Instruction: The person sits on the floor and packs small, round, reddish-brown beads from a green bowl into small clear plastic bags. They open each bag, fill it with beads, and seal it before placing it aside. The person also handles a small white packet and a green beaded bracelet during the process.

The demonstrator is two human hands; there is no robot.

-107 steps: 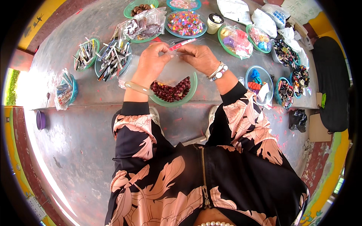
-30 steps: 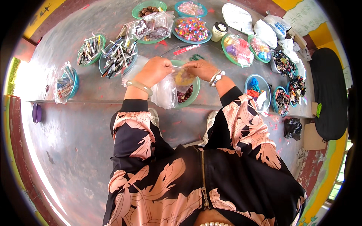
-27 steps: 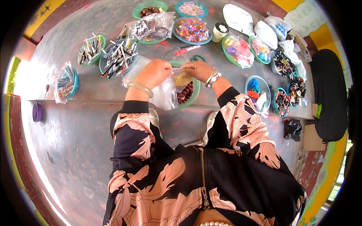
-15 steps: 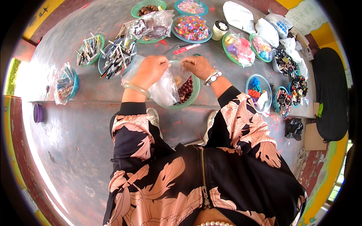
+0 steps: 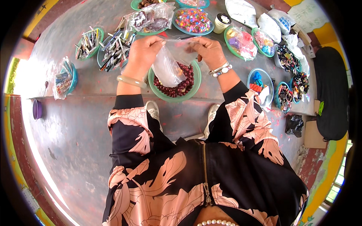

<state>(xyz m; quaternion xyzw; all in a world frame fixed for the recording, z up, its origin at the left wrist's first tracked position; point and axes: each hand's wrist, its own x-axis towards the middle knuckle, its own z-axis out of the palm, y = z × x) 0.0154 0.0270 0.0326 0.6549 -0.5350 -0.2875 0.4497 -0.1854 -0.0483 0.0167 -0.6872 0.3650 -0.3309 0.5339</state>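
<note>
A clear plastic bag (image 5: 171, 62) hung at upper centre of the frame, its mouth up and long axis running down toward a green bowl of dark red beads (image 5: 177, 84). It looked light, limp and slippery, best held at the rim. The left hand (image 5: 145, 51) and right hand (image 5: 207, 51) each pinched that rim closed-fingered. Bowls of colourful trinkets (image 5: 194, 19) sat beyond.

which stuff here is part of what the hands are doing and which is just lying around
In use:
left hand and right hand, both gripping the clear bag
green bowl of dark red beads, under the bag

Lying about:
pen bowls
bowl of coloured beads
small jar
purple cup
</note>
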